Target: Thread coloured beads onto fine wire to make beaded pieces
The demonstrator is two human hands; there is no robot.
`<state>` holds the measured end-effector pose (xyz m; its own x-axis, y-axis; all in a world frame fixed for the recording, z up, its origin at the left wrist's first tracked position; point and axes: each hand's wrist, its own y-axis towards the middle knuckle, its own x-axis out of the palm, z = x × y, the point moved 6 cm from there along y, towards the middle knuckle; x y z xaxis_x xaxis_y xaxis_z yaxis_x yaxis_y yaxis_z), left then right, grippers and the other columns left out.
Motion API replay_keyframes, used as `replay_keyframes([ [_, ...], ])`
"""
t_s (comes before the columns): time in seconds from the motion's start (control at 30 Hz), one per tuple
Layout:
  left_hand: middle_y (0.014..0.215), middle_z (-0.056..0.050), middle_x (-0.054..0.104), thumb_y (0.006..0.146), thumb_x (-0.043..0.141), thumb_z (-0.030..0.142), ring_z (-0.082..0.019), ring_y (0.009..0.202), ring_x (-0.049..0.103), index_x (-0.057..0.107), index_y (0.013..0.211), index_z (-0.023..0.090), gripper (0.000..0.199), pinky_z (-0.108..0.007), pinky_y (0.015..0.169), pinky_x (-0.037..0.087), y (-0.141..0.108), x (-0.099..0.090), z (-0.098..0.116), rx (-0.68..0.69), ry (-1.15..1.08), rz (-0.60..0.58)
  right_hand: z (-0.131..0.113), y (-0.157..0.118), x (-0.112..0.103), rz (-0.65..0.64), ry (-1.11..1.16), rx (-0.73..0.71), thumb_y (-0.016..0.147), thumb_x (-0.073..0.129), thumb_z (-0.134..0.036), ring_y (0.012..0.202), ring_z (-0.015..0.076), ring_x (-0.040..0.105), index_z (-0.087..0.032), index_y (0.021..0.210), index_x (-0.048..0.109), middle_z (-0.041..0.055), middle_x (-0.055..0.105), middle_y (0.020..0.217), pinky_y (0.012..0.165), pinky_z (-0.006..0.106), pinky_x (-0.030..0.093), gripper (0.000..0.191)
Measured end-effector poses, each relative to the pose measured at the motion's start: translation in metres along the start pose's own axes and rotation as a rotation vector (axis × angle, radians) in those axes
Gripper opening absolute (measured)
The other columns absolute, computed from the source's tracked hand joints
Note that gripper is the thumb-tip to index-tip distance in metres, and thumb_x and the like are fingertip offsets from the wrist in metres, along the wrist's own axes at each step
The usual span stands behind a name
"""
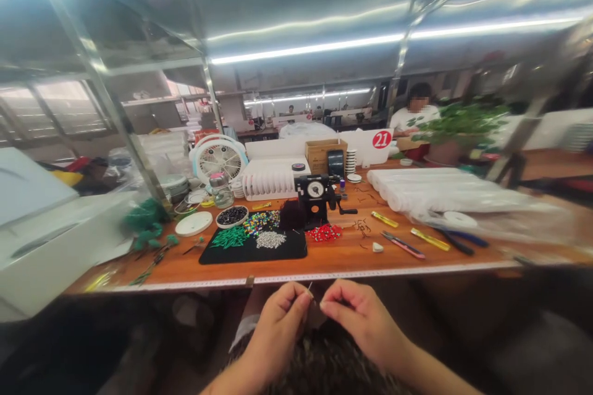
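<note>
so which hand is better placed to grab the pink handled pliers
Right, probably: the right hand sits closer to the pink-handled pliers, while the left hand is further off and pinches a thin needle.

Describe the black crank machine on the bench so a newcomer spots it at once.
On the orange wooden workbench, find the black mat of beads. Behind its right corner stands a black hand-cranked machine, set apart by its round white dial.
</note>
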<state>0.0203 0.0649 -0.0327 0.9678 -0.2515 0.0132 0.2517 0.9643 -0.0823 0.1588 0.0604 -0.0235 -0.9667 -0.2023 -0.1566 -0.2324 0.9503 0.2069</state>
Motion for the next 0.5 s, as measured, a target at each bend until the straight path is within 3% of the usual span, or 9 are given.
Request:
replay_keyframes([
  [0.13,0.052,0.008,0.040,0.072,0.065,0.050,-0.004,0.040,0.022,0.053,0.085,0.017,0.037,-0.021,0.040,0.013,0.003,0.005,-0.005,-0.088,-0.127,-0.082,0.005,0.004,-0.003,0.054,-0.035,0.004,0.082,0.055,-0.033,0.058,0.0138,0.053,-0.018,0.063,0.058,-0.0003,0.059,0.059,0.058,0.023,0.041,0.024],
  [0.3,0.052,0.007,0.045,0.073,0.062,0.049,-0.005,0.038,0.028,0.050,0.082,0.018,0.035,-0.020,0.039,0.017,0.008,0.002,-0.017,-0.125,-0.095,-0.107,0.008,0.006,-0.028,0.290,-0.068,0.039,0.081,0.054,-0.042,0.059,0.0148,0.051,-0.018,0.069,0.058,-0.0002,0.057,0.062,0.056,0.023,0.040,0.027],
  [0.4,0.053,0.006,0.046,0.081,0.052,0.041,-0.007,0.039,0.037,0.047,0.076,0.019,0.023,-0.020,0.040,0.027,0.024,-0.015,-0.009,-0.051,0.179,0.004,0.006,0.006,-0.041,0.299,-0.109,0.064,0.082,0.054,-0.043,0.063,0.0158,0.052,-0.018,0.072,0.060,0.0000,0.059,0.065,0.060,0.024,0.041,0.028],
  [0.5,0.069,0.000,0.055,0.085,0.047,0.025,-0.013,0.062,0.054,0.056,0.077,0.018,0.013,-0.025,0.061,0.042,0.052,-0.026,0.024,0.294,0.810,0.190,0.002,0.007,-0.042,0.220,-0.169,0.061,0.082,0.054,-0.039,0.067,0.0164,0.054,-0.018,0.071,0.061,-0.0003,0.062,0.068,0.064,0.025,0.040,0.025],
])
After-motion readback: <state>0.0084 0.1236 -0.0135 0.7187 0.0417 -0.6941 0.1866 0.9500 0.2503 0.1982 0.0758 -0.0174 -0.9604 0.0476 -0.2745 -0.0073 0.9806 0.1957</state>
